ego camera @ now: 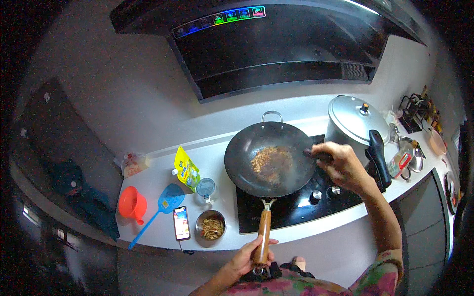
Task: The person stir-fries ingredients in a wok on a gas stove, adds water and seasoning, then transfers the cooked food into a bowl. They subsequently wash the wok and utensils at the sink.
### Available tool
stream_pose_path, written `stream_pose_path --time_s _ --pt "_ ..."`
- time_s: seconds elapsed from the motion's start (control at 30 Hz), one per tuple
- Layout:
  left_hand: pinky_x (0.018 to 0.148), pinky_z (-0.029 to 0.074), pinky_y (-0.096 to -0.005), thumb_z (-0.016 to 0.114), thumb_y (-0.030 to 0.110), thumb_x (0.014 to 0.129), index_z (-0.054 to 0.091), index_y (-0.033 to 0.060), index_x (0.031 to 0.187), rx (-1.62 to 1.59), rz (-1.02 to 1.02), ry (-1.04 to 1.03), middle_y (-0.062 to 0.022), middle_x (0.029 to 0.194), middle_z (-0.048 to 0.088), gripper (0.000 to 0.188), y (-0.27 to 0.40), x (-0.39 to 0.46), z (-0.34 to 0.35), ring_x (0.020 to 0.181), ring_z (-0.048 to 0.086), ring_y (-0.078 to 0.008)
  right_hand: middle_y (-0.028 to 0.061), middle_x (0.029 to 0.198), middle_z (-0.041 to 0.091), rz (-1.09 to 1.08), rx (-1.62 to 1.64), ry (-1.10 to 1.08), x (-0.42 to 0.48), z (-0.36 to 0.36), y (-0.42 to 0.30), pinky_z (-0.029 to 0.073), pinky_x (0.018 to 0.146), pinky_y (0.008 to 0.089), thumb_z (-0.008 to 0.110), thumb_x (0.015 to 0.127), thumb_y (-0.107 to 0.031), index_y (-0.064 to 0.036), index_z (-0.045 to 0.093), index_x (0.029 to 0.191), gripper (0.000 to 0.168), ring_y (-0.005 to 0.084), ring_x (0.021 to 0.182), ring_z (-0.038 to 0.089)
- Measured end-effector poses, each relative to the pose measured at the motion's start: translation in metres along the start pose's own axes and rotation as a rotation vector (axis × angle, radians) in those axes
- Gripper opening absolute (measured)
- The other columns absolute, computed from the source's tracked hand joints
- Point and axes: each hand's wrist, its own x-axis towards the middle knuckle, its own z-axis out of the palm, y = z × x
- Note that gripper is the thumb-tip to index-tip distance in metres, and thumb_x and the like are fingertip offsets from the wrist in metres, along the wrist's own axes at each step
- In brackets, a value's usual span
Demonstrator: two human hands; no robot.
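Note:
In the head view a black wok [240, 168] sits on the black glass cooktop [255, 218]. Browned pieces of food [266, 159] lie in liquid at its bottom, with steam rising on the right. My left hand [246, 259] is wrapped around the wok's wooden handle [263, 236]. Above the wok's right rim, my right hand [344, 162] grips a small dark object [323, 156], its tip pointing left over the rim. The fingers cover much of it, so I cannot tell what it is.
Right of the wok stands a pressure cooker [346, 118], its black handle [378, 159] jutting forward. Leftward are a metal bowl of food [211, 226], a phone [181, 224], a clear jug [206, 188], a yellow pouch [186, 168], a blue fly swatter [170, 198] and a red ladle [131, 202]. A range hood [274, 44] overhangs.

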Motion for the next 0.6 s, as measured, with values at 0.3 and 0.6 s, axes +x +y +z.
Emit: stream_pose_path --time_s 0.3,0.6 --pt "0.063 0.051 -0.0272 0.033 0.046 0.092 0.040 -0.0036 0.122 0.022 -0.030 -0.037 -0.0130 0.078 0.059 0.059 -0.002 0.002 -0.006 0.067 0.060 -0.0177 0.0176 0.085 0.061 -0.097 -0.002 0.012 0.020 0.039 0.014 0.050 0.065 0.0354 0.060 0.073 -0.001 -0.002 0.056 0.095 0.022 0.0322 0.078 0.062" --pt "0.062 0.050 -0.0287 0.033 0.048 0.091 0.042 -0.0025 0.120 0.020 -0.004 -0.034 -0.0137 0.077 0.059 0.058 -0.005 0.002 -0.005 0.067 0.060 -0.0190 0.0175 0.118 0.052 -0.200 -0.234 -0.392 -0.027 0.050 0.011 0.049 0.081 0.0359 0.050 0.075 -0.001 -0.003 0.049 0.104 0.029 0.0307 0.102 0.055"
